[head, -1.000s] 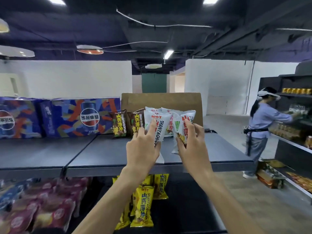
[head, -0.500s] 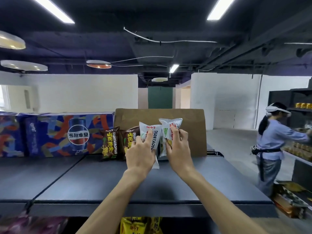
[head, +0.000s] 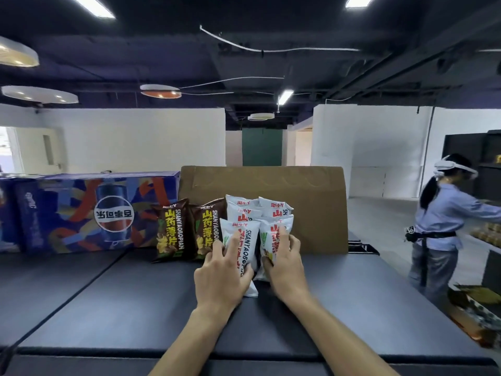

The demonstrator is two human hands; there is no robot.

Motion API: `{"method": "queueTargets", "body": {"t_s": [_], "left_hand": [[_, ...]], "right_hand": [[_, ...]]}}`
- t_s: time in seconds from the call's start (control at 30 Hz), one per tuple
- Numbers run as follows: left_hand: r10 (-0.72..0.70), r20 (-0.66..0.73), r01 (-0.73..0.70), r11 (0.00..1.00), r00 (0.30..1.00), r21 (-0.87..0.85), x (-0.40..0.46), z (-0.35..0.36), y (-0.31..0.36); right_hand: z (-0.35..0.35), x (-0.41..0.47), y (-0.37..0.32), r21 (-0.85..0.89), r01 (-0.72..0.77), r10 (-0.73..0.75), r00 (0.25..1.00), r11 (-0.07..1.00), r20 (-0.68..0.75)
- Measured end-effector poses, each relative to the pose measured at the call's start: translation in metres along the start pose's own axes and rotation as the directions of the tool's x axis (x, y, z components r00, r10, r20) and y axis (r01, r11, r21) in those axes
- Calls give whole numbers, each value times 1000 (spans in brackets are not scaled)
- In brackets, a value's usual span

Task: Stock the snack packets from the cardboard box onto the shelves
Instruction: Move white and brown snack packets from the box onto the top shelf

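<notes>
Dark, flat shelf top (head: 135,302) stretches out under a black ceiling with strip lights, and it carries everything the hands are working on. Beyond the fingertips stands a tall cardboard panel (head: 317,207), seemingly a backstop so the upright packets lean on it instead of toppling. The left hand (head: 222,278) has fingers spread over the front of a white snack packet (head: 241,248) and curled at its lower edge, pressing it upright; the right hand (head: 284,264) wraps around a second white packet (head: 273,234) just beside it, fingers closed on its side. Both packets rest with their bottoms on the shelf, so this looks like the setting-down step, with the grips probably kept to square the packets into a row. Directly behind the hands, more white packets (head: 260,207) already stand against the cardboard, and just left of the left hand two brown packets (head: 189,229) stand side by side, touching. Farther left sits a blue Pepsi carton (head: 89,210). Well off to the right, another person (head: 439,229) reaches toward a separate shelving unit.
</notes>
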State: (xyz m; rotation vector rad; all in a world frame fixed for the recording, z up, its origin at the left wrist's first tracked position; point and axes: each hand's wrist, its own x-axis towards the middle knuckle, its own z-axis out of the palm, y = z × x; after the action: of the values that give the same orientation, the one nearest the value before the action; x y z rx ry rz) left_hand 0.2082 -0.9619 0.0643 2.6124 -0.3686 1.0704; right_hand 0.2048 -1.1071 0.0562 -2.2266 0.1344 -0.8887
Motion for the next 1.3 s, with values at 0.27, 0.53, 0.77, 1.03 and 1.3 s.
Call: {"method": "queueTargets", "body": {"t_s": [0.27,0.53,0.77,1.03,1.3], "left_hand": [[33,3,-33,999,999,-5,6,-4,10],[50,-42,-51,999,998,-19,27,8,15],[36,0,-36,999,999,-17,18,20,7],[40,60,-34,995,997,-91,8,-3,14],[207,-170,-239,950,964,-201,-40,-45,-3]], "right_hand": [[-3,2,-3,5,49,-49,998,999,-27],[0,20,0,-70,83,-82,997,994,7],[9,15,5,-92,-18,25,997,996,74],[0,5,-6,-215,-36,43,999,976,28],[-19,-36,-35,-288,-98,121,991,953,62]]}}
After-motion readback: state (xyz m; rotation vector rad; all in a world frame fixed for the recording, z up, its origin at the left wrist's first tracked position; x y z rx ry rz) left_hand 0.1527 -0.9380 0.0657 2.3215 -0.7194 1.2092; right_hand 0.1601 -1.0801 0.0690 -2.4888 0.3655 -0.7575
